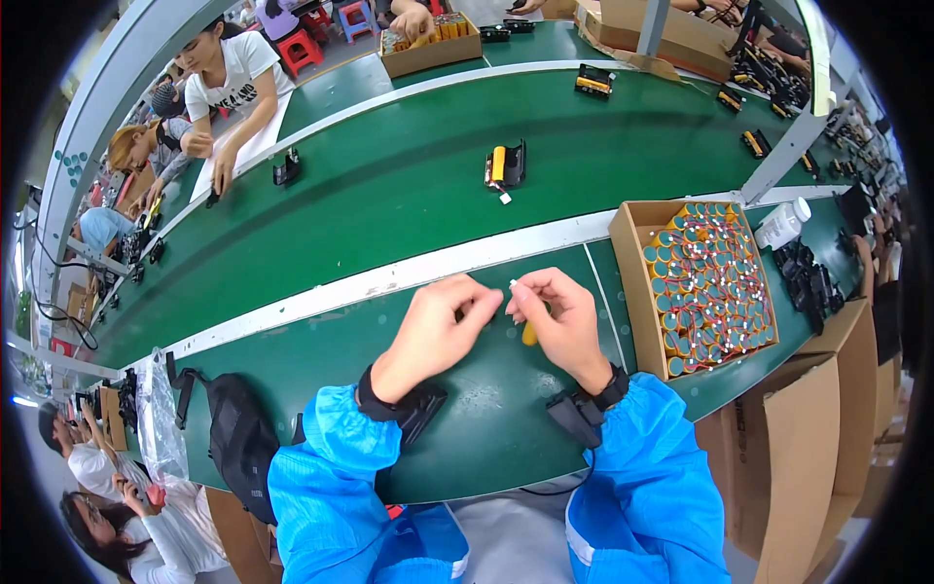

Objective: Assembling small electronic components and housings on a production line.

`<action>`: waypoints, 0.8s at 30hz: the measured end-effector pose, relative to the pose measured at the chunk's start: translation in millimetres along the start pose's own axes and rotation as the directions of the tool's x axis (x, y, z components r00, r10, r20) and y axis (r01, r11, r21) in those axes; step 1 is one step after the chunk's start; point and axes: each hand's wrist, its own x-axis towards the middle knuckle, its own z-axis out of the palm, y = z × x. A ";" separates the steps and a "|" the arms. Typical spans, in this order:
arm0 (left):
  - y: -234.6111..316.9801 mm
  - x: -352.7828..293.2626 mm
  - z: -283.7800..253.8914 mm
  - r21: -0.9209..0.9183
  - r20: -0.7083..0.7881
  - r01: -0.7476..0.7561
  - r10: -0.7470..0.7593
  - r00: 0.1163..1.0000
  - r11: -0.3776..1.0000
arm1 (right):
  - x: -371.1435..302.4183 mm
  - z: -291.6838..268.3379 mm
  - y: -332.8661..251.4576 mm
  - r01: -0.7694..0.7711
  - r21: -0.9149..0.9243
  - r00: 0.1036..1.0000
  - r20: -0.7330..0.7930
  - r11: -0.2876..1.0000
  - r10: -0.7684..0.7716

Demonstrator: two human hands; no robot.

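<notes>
Over the green worktop, my two hands face each other at chest height. My right hand (561,326) is closed around a yellow cylindrical battery (529,335), most of which the fingers hide. At its fingertips a small white plug (514,283) shows. My left hand (440,323) is closed, thumb and forefinger pinched together close to that plug; what it pinches, if anything, is too small to make out. To the right of my hands stands a cardboard box (644,292) packed with yellow batteries (708,282), with teal ends, red and black wires and white plugs.
Beyond a white rail, a green conveyor belt (389,195) carries black housings with yellow batteries (503,166). A black bag (241,438) lies left. A white bottle (783,223) and black parts (808,282) are right, above open cartons (798,457). Several people work around.
</notes>
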 end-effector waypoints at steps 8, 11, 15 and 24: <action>6.4 -2.6 -8.6 -0.129 0.102 0.023 -0.009 0.995 0.991 | -14.2 11.0 -7.9 0.263 -0.339 0.965 0.092 0.903 -0.247; 2.0 -2.7 -13.8 -0.118 0.127 -0.054 0.069 0.990 0.992 | -17.2 15.0 -6.3 0.148 -0.231 0.988 0.077 0.962 -0.134; -7.8 1.6 -20.3 -0.062 0.158 -0.255 0.262 0.952 0.965 | -18.3 12.6 -5.0 -0.119 0.064 0.985 0.134 0.991 0.109; -32.3 -8.0 -11.8 0.548 0.011 0.025 -0.037 0.999 0.836 | -17.6 20.2 10.1 -0.445 0.412 0.895 0.196 0.795 0.400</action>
